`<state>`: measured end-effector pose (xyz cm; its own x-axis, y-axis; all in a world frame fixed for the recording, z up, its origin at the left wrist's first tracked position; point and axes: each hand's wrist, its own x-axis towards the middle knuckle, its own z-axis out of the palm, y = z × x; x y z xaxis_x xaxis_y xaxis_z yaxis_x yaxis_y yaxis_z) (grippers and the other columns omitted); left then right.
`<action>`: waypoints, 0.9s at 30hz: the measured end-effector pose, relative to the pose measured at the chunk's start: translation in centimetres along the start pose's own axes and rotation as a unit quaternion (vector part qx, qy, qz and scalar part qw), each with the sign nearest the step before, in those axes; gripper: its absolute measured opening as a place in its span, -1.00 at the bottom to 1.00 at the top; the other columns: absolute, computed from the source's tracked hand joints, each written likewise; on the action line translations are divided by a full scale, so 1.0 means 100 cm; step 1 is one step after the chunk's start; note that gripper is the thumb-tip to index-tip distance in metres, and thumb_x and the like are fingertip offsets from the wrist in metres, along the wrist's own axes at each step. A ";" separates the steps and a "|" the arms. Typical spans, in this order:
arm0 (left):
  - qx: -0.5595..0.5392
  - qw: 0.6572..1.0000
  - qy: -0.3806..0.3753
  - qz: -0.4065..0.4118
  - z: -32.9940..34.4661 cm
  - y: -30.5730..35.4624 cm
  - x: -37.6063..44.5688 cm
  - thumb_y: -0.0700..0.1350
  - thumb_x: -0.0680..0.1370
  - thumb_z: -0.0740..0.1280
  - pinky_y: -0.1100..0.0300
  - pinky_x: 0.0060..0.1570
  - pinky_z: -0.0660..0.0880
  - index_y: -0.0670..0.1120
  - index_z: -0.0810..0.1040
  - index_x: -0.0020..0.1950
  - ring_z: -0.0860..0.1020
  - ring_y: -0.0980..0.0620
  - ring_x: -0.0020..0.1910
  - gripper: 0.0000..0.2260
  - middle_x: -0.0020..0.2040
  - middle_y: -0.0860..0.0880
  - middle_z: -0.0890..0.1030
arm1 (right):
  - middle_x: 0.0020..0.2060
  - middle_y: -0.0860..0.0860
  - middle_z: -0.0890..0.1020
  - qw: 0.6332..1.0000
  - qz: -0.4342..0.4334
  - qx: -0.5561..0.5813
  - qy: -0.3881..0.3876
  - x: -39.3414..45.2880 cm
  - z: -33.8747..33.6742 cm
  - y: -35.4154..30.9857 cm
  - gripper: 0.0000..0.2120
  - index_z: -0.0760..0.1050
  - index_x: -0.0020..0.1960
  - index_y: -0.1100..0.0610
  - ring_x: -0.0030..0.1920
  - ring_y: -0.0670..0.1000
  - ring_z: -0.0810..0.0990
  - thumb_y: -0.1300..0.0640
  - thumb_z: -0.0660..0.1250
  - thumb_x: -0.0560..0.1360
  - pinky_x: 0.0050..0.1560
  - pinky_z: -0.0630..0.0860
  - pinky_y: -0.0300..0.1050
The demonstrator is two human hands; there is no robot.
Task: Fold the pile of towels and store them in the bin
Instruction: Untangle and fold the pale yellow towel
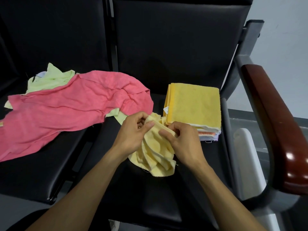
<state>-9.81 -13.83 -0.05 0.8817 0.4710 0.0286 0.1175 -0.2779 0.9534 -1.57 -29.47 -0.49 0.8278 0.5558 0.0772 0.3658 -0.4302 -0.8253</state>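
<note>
Left hand (135,129) and right hand (180,136) both pinch top edge of crumpled pale-yellow terry towel (155,155), hanging over near black seat (166,197). Light, limp, non-slippery; take by corners.

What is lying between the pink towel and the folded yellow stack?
In the head view, the crumpled pale yellow towel, gripped by the left hand and right hand, over bare black seat.

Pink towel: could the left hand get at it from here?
Probably yes, once free: the pink towel lies uncovered just beside the left hand, nothing between. But both hands now grip the pale yellow towel.
</note>
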 end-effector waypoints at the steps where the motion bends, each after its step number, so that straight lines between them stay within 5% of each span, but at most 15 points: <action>1: 0.000 1.000 0.002 -0.004 -0.001 -0.001 0.000 -0.14 0.62 0.37 -0.10 -0.02 0.61 -0.03 0.61 -0.08 0.66 -0.10 -0.12 -0.91 -0.15 -0.06 0.68 | -0.42 0.03 0.56 1.000 0.009 0.001 0.010 0.000 0.000 -0.001 -0.65 0.49 -0.30 0.14 -0.39 -0.07 0.45 -0.08 0.49 0.46 -0.33 0.39 -0.11; 3: 0.004 1.000 0.002 -0.005 -0.004 -0.003 -0.001 -0.14 0.62 0.37 -0.09 -0.05 0.60 -0.03 0.59 -0.09 0.64 -0.04 -0.18 -0.90 -0.17 -0.05 0.67 | -0.45 0.06 0.52 1.000 0.009 0.019 0.015 0.000 -0.002 -0.003 -0.57 0.45 -0.34 0.18 -0.41 -0.07 0.42 -0.11 0.51 0.43 -0.35 0.37 -0.11; 8: 0.030 0.999 0.020 -0.001 -0.016 -0.009 -0.002 -0.13 0.61 0.37 -0.09 -0.09 0.56 -0.06 0.56 -0.11 0.61 -0.15 -0.19 -0.89 -0.14 -0.19 0.62 | -0.27 -0.06 0.65 0.993 -0.023 0.048 -0.101 -0.002 -0.005 -0.005 -0.82 0.55 -0.21 0.05 -0.19 -0.11 0.61 0.06 0.39 0.57 -0.05 0.54 -0.09; 13: 0.047 0.999 0.023 -0.013 -0.028 -0.015 -0.007 -0.10 0.61 0.36 -0.23 -0.03 0.55 -0.08 0.58 -0.06 0.62 -0.26 -0.07 -0.91 -0.09 -0.17 0.64 | -0.46 0.05 0.42 0.998 -0.040 -0.022 -0.043 -0.002 0.000 0.002 -0.50 0.36 -0.35 0.21 -0.43 -0.10 0.31 -0.15 0.42 0.51 -0.38 0.25 -0.17; 16: 0.053 0.998 0.039 -0.012 -0.036 -0.020 -0.007 -0.09 0.61 0.36 -0.24 -0.04 0.53 -0.08 0.58 -0.06 0.59 -0.28 -0.11 -0.91 -0.08 -0.20 0.61 | -0.39 0.04 0.52 0.997 -0.057 0.015 -0.055 -0.001 -0.002 0.000 -0.58 0.46 -0.31 0.19 -0.35 0.00 0.46 -0.10 0.37 0.56 -0.27 0.44 -0.09; 19: 0.043 0.997 0.056 -0.020 -0.047 -0.023 -0.007 -0.03 0.57 0.36 -0.18 -0.08 0.52 -0.04 0.58 -0.08 0.54 -0.13 -0.20 -0.90 -0.07 -0.20 0.61 | -0.30 0.00 0.60 0.992 -0.074 -0.005 -0.102 0.000 -0.003 0.002 -0.74 0.53 -0.26 0.09 -0.21 0.00 0.57 0.04 0.35 0.58 -0.10 0.55 0.07; 24: 0.054 0.996 0.070 -0.030 -0.059 -0.029 -0.012 -0.14 0.61 0.37 0.06 -0.11 0.46 -0.05 0.58 -0.09 0.52 0.00 -0.20 -0.92 -0.09 -0.17 0.61 | -0.50 0.06 0.50 0.990 -0.072 -0.095 -0.072 -0.002 0.002 0.010 -0.47 0.42 -0.45 0.14 -0.46 -0.09 0.37 -0.23 0.38 0.48 -0.38 0.24 -0.26; 27: 0.051 0.994 0.083 -0.042 -0.067 -0.034 -0.013 -0.15 0.62 0.36 0.07 -0.18 0.39 -0.09 0.57 -0.09 0.44 0.01 -0.25 -0.91 -0.19 -0.14 0.53 | -0.33 -0.01 0.60 0.992 -0.070 -0.030 -0.097 -0.004 0.000 0.004 -0.60 0.49 -0.34 0.08 -0.25 -0.13 0.55 -0.17 0.37 0.52 -0.18 0.49 -0.14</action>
<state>-14.39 -7.89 -1.34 0.7801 0.6257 0.0070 0.2417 -0.3116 0.9190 -1.71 -29.85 -0.89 0.6714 0.7373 0.0750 0.5008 -0.3767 -0.7793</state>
